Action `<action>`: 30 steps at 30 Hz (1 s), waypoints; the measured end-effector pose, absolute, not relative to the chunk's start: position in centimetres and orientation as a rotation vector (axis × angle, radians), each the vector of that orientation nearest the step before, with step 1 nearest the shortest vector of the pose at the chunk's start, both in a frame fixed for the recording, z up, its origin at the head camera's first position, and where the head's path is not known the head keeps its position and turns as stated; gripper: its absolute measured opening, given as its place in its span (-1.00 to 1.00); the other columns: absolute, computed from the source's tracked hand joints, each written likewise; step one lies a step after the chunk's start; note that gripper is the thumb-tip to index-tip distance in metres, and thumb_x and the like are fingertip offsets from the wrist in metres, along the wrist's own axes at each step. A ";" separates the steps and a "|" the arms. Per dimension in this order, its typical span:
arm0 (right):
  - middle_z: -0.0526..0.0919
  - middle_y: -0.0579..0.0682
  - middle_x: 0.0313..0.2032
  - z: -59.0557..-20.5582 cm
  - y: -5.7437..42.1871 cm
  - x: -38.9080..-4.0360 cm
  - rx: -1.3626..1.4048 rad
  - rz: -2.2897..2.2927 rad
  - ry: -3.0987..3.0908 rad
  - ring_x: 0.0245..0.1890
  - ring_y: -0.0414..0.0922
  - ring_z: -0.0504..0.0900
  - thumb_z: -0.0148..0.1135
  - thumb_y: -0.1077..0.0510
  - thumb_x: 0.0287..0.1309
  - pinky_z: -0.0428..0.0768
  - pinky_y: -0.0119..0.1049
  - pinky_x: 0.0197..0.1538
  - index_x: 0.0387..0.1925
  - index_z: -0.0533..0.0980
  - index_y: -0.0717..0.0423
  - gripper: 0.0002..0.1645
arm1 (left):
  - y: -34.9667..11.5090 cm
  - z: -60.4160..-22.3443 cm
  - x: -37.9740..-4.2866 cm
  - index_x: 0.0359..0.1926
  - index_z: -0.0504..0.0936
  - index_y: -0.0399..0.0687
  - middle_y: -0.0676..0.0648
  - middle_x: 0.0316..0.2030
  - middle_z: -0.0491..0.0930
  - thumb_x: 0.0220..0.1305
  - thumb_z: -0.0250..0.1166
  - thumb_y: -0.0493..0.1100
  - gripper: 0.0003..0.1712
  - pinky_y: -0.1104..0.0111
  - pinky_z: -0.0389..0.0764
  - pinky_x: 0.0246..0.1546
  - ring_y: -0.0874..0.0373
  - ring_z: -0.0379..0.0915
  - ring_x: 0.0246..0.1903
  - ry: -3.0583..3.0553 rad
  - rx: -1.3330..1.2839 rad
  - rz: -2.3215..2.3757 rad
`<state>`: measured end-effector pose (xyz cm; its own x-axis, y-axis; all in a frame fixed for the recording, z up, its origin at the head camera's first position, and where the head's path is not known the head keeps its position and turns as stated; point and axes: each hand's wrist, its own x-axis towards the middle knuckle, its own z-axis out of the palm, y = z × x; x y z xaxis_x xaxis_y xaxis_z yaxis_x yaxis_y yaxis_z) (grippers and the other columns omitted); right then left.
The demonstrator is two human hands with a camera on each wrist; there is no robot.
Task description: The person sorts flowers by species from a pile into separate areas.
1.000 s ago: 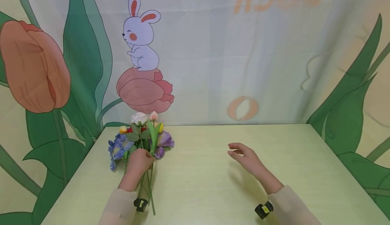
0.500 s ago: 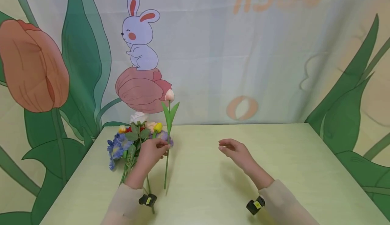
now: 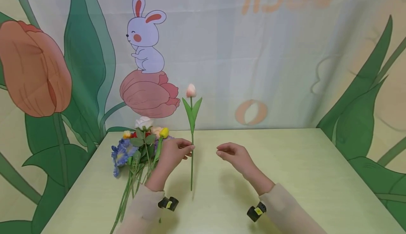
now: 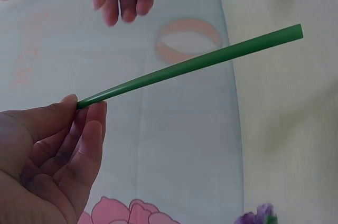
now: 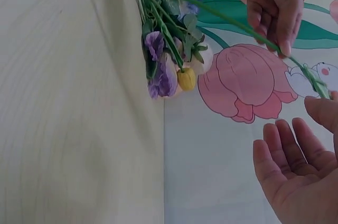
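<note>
My left hand (image 3: 175, 153) pinches a pink tulip (image 3: 191, 91) by its green stem, between thumb and fingertips. The tulip stands upright above the table, its two long leaves over the fingers and the bare stem below. In the left wrist view the stem (image 4: 211, 57) runs from the fingertips up to the right. To the right, my right hand (image 3: 234, 156) hovers above the table with fingers relaxed and bent, holding nothing. The right wrist view shows its fingers (image 5: 285, 152) spread apart, near the stem. Left of both hands lies a bunch of artificial flowers (image 3: 139, 147).
The bunch has blue and purple blooms, a white rose (image 3: 144, 122) and a yellow tulip (image 3: 164, 132), stems toward the front edge. A pale table (image 3: 285, 167) lies under both hands. Behind it hangs a printed curtain (image 3: 215, 57) with a rabbit and tulips.
My left hand has lifted the pink tulip out of the bunch and carried it right, turning it upright. The right hand has moved left, closer to it.
</note>
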<state>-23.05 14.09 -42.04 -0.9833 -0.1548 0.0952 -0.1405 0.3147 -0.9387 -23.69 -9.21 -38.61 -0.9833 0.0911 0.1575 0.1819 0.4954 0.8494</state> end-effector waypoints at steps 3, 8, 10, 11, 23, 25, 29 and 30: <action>0.75 0.23 -0.01 -41.9 13.4 -23.0 -0.279 -1.826 2.518 -0.07 -0.11 0.75 0.30 0.17 0.35 0.72 -0.16 0.11 0.04 0.62 0.32 -0.67 | -8.4 -38.5 -23.6 -0.18 0.76 -0.34 -0.27 -0.33 0.78 0.33 0.37 -0.26 -0.82 0.29 0.77 -0.36 0.07 0.73 -0.45 -2.621 -0.256 -1.553; 0.77 0.23 -0.05 -41.8 12.4 -23.0 -0.281 -1.854 2.501 -0.12 -0.14 0.75 0.32 0.19 0.33 0.72 -0.17 0.08 -0.01 0.63 0.32 -0.70 | -7.4 -38.2 -23.5 -0.16 0.75 -0.38 -0.31 -0.31 0.78 0.33 0.36 -0.29 -0.82 0.26 0.78 -0.37 -0.15 0.77 -0.37 -2.588 -0.294 -1.580; 0.77 0.23 -0.06 -41.8 12.1 -23.0 -0.289 -1.859 2.493 -0.13 -0.15 0.74 0.32 0.19 0.32 0.72 -0.17 0.07 -0.01 0.63 0.32 -0.70 | -7.1 -38.0 -23.4 -0.16 0.75 -0.38 -0.31 -0.30 0.78 0.33 0.36 -0.29 -0.82 0.26 0.78 -0.37 -0.16 0.77 -0.36 -2.576 -0.292 -1.587; 0.77 0.22 -0.06 -41.7 11.9 -23.0 -0.284 -1.857 2.487 -0.14 -0.16 0.74 0.33 0.18 0.32 0.72 -0.18 0.07 -0.01 0.63 0.31 -0.70 | -6.9 -37.9 -23.4 -0.16 0.75 -0.38 -0.31 -0.29 0.78 0.33 0.37 -0.29 -0.82 0.26 0.78 -0.37 -0.14 0.77 -0.38 -2.571 -0.295 -1.589; 0.74 0.20 -0.04 -41.6 10.8 -23.1 -0.243 -1.992 2.345 -0.20 -0.27 0.72 0.30 0.29 0.31 0.77 -0.24 0.02 -0.01 0.60 0.39 -0.72 | -5.2 -37.6 -23.3 -0.15 0.76 -0.36 -0.30 -0.24 0.78 0.33 0.36 -0.28 -0.81 0.31 0.78 -0.38 0.00 0.75 -0.44 -2.550 -0.322 -1.629; 0.73 0.20 -0.05 -41.6 10.8 -23.2 -0.239 -2.003 2.341 -0.18 -0.25 0.73 0.29 0.29 0.32 0.77 -0.24 0.01 -0.03 0.59 0.40 -0.74 | -5.1 -37.7 -23.4 -0.15 0.76 -0.35 -0.30 -0.24 0.78 0.33 0.36 -0.28 -0.82 0.32 0.78 -0.38 0.00 0.75 -0.44 -2.548 -0.312 -1.633; 0.74 0.16 -0.12 -41.6 10.7 -23.2 -0.223 -2.035 2.336 -0.15 -0.14 0.77 0.27 0.31 0.33 0.78 -0.22 -0.02 -0.07 0.59 0.42 -0.77 | -4.9 -37.9 -23.6 -0.15 0.76 -0.35 -0.29 -0.24 0.78 0.34 0.37 -0.26 -0.81 0.31 0.78 -0.37 0.02 0.75 -0.44 -2.540 -0.306 -1.646; 0.74 0.14 -0.14 -41.6 10.7 -23.2 -0.215 -2.041 2.336 -0.16 -0.14 0.77 0.27 0.31 0.33 0.79 -0.22 -0.02 -0.08 0.59 0.42 -0.78 | -4.9 -37.9 -23.6 -0.15 0.76 -0.35 -0.29 -0.24 0.78 0.34 0.37 -0.26 -0.81 0.31 0.78 -0.37 0.03 0.75 -0.44 -2.537 -0.306 -1.650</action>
